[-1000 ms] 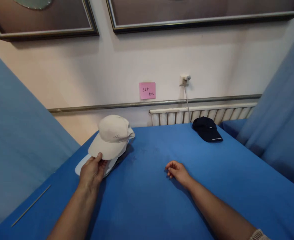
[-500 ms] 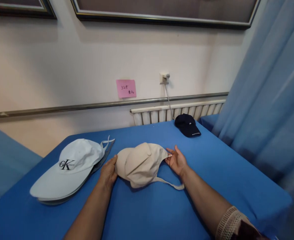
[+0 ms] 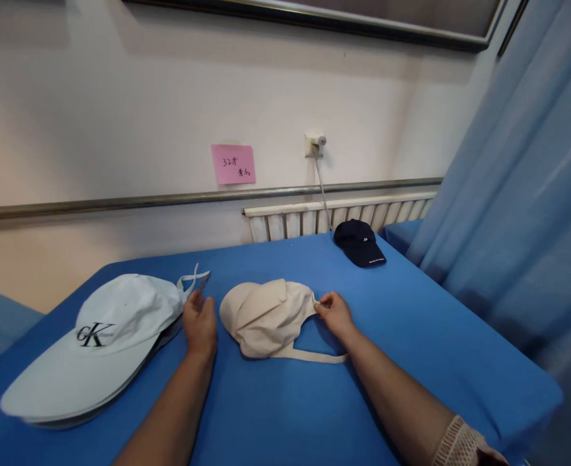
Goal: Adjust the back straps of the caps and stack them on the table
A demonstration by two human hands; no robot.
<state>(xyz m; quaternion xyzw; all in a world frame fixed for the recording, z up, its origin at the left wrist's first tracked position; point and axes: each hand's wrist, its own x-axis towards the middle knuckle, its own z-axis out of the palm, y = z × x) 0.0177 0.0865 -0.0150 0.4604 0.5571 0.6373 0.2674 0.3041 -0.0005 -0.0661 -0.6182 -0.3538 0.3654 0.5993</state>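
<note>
A beige cap [image 3: 268, 320] lies on its side on the blue-covered table, brim to the left and back strap trailing to the right. My right hand [image 3: 335, 314] is closed on the rear edge of this cap, pinching it between thumb and fingers. To the left rests a white cap [image 3: 120, 310] with dark letters on its front, on top of a grey one [image 3: 164, 336] that is mostly hidden. Between the white and beige caps, my left hand [image 3: 199, 323] is raised beside the white cap's back, fingers slightly apart, with nothing visible in it.
At the far right of the blue table [image 3: 412, 362] sits a dark navy cap [image 3: 360, 243]. Behind the table are a radiator [image 3: 285, 226], a metal rail [image 3: 159, 200], a plugged-in cord [image 3: 323, 188] and a pink note [image 3: 234, 164]. A blue curtain [image 3: 499, 194] hangs at the right.
The beige cap came off the white cap onto the table's middle and was turned on its side. My left hand let go and moved left; my right hand took its rear edge. The view shifted.
</note>
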